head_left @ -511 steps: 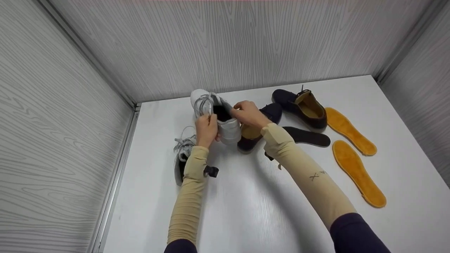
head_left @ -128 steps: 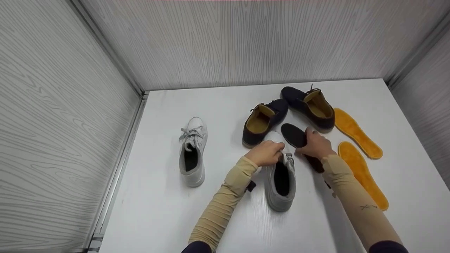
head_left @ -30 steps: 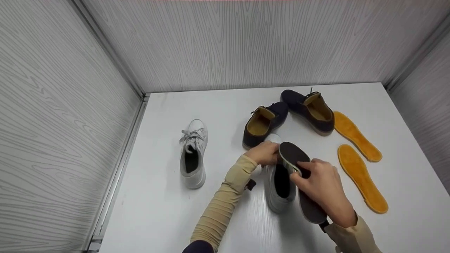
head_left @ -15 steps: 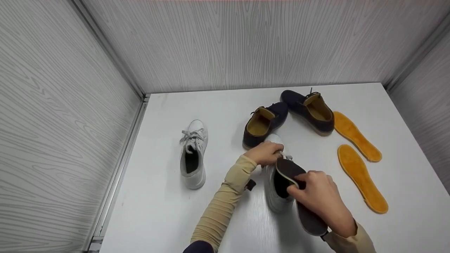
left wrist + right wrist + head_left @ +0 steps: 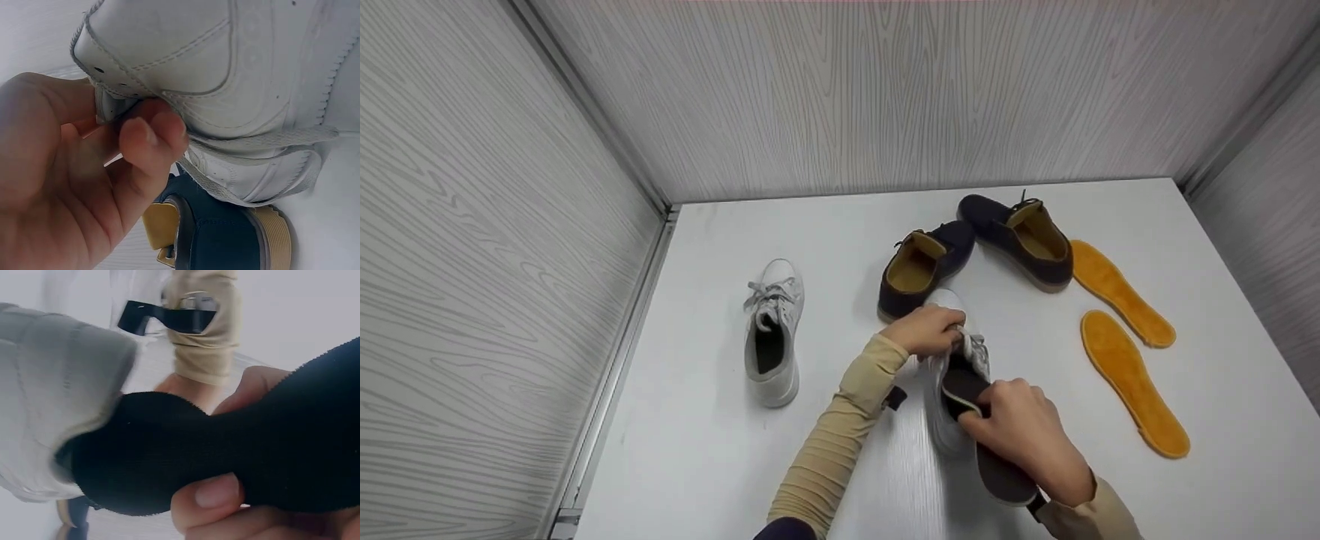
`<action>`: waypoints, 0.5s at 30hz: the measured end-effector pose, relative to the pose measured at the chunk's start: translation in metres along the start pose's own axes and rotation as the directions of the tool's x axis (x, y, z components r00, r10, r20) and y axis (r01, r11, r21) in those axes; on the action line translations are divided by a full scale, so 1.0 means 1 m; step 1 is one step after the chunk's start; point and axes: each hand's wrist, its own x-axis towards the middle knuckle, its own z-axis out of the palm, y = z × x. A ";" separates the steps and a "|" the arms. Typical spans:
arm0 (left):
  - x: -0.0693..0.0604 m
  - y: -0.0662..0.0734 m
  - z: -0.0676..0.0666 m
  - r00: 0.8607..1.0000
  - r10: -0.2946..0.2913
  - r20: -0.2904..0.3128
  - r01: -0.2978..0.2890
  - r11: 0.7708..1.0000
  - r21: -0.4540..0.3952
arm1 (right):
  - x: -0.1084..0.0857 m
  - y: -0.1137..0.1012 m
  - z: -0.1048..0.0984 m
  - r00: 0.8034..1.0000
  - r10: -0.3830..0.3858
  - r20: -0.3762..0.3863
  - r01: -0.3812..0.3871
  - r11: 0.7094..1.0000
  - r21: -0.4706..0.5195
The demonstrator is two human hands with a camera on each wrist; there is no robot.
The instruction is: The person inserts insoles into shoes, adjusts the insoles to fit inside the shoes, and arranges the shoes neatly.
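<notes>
In the head view my left hand (image 5: 926, 330) pinches the tongue and lace area of a white sneaker (image 5: 949, 431); the left wrist view shows fingers curled at the edge of the white shoe (image 5: 253, 67). My right hand (image 5: 1027, 431) grips a dark insole (image 5: 1006, 476) around its middle, thumb on one side and fingers on the other. The insole's front end is inside the sneaker's opening, its rear end outside, over the near right side. In the right wrist view the black insole (image 5: 146, 450) reaches into the white shoe (image 5: 62, 382).
A second white sneaker (image 5: 772, 375) stands at the left. Two dark shoes with tan linings, one nearer (image 5: 900, 296) and one behind (image 5: 1042, 262), stand beyond the held sneaker. Two orange insoles, one upper (image 5: 1117, 289) and one lower (image 5: 1132, 382), lie at the right.
The right hand has brought the dark insole down and leftward, its front end passing from above the sneaker into the opening. My left hand has stayed on the sneaker.
</notes>
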 end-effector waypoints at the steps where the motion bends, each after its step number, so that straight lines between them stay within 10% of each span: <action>1: 0.000 0.000 0.000 1.000 -0.004 0.000 0.004 1.000 -0.001 | 0.001 0.000 0.002 1.000 0.003 -0.002 -0.003 1.000 0.003; 15: -0.001 -0.001 0.002 1.000 0.008 -0.025 -0.007 1.000 0.013 | 0.004 0.002 0.021 0.999 0.032 -0.004 -0.032 0.999 0.002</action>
